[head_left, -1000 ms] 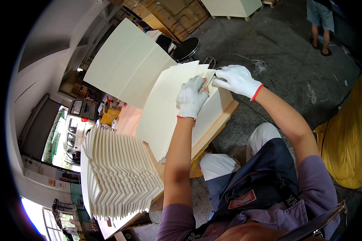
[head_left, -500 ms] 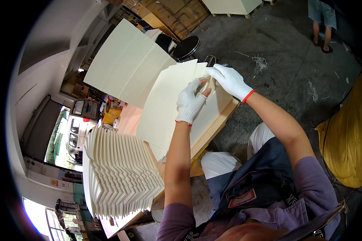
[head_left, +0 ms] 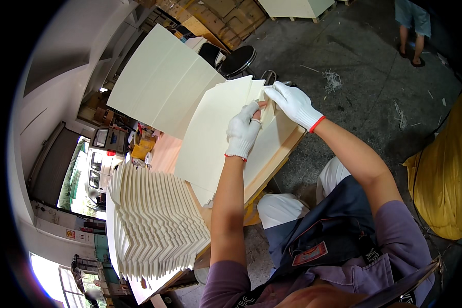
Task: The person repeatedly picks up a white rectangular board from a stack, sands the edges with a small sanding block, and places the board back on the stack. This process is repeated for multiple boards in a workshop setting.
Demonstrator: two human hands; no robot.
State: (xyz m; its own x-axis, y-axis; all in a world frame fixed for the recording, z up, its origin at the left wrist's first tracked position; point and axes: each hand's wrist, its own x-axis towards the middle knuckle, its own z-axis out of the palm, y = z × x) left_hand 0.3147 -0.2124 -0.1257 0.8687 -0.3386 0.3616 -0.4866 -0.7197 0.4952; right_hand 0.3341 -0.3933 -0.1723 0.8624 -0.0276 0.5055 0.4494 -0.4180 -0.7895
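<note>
1. Fanned cream board sheets (head_left: 203,133), centre of the frame: long axis slanting from lower centre-left to upper centre, leaning right; stepped corners pointing toward the top.
2. Zigzag-edged stack of cream panels (head_left: 156,226), lower left: beside the left forearm.
3. Creased cream board (head_left: 159,77), upper left: beyond the fanned sheets.
4. Right hand (head_left: 295,105), white-gloved, right of upper centre: shifted leftward over the last second, onto the stepped corners; fingers bent, tips touching; firm pinch impossible to tell.
5. Left hand (head_left: 243,131), white-gloved, centre: laid over the sheets, fingers partly curled.
6. Bare forefinger (head_left: 262,103) and thumb of the left hand, upper centre: closer together than half a second ago. By judgement, a finer, two-handed handling of the corners; board between these fingertips impossible to tell.
</note>
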